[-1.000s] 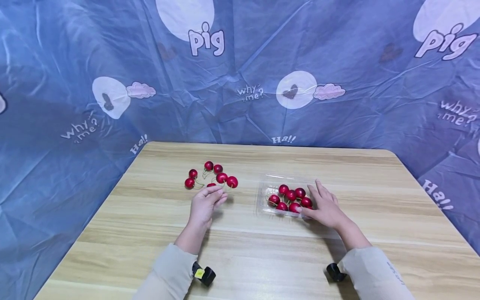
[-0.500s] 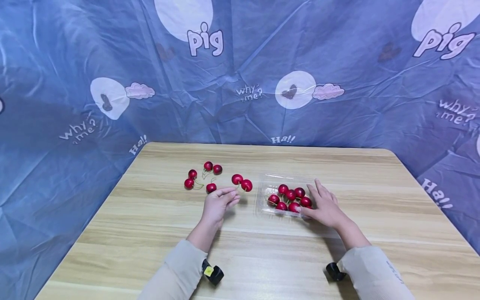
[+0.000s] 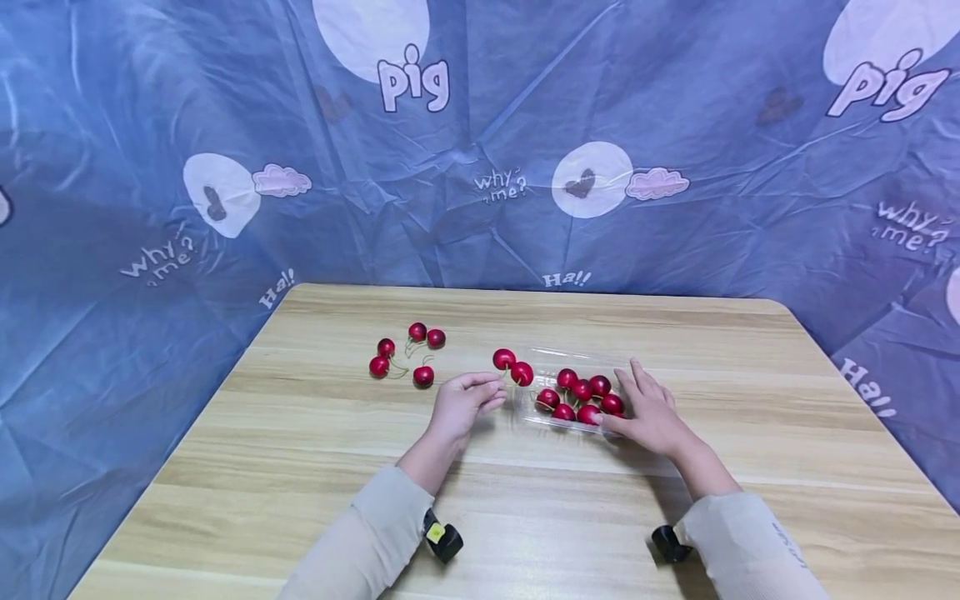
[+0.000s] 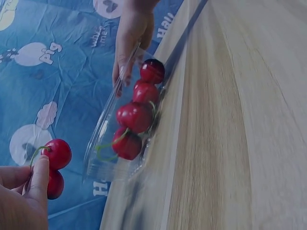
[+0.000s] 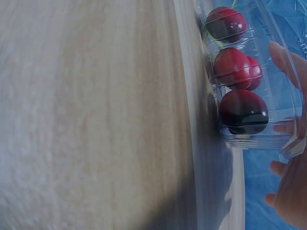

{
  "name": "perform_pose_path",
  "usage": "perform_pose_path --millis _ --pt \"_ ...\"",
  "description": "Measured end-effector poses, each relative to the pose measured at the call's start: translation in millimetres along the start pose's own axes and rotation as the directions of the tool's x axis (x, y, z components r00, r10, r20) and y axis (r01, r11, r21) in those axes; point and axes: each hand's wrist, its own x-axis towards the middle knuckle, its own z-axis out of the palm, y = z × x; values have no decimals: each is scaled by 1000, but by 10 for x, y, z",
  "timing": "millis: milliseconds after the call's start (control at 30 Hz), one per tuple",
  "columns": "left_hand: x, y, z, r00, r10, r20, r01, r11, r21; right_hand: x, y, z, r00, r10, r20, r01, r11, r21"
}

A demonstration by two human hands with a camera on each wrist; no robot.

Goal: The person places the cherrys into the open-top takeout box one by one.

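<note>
My left hand (image 3: 461, 408) pinches the thin green stems of a pair of red cherries (image 3: 522, 373), held up at the left end of a clear plastic box (image 3: 546, 363). In the left wrist view, thumb and finger meet on the stem, and the two cherries (image 4: 59, 154) hang apart from the box. Several cherries (image 3: 582, 390) with stems lie inside the box, mostly toward its front and right. My right hand (image 3: 651, 417) grips the box's right end, thumb over the front rim and fingers spread along the side. Through the plastic, the right wrist view shows part of this hand (image 5: 292, 191).
On the wooden table (image 3: 247, 467), left of the box, lie two stemmed pairs of cherries (image 3: 379, 367) and a single cherry (image 3: 423, 377). A blue printed cloth (image 3: 480, 233) hangs behind the table's far edge.
My left hand has carried the pair of cherries rightward from beside the loose ones to the box's left end, uncovering the single cherry. My right hand and the box have stayed put.
</note>
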Motion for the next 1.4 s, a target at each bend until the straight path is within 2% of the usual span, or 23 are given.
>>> perform_pose_path --millis 367,633,933,1200,1400 --pt "50 -93 147 999 -39 34 38 999 28 7 4 5 1000 2 2 -2 1000 6" --pt "106 -158 262 997 -45 55 42 998 42 12 15 14 1000 5 -1 -5 1000 9" --pt "206 -189 349 995 -89 37 84 990 117 6 13 14 1000 -6 -11 6 1000 9" --pt "256 -161 431 994 -102 31 95 981 170 8 10 11 1000 -4 -1 4 1000 14" --pt "283 -199 467 994 -106 40 96 974 206 4 10 3 1000 -9 -3 9 1000 8"
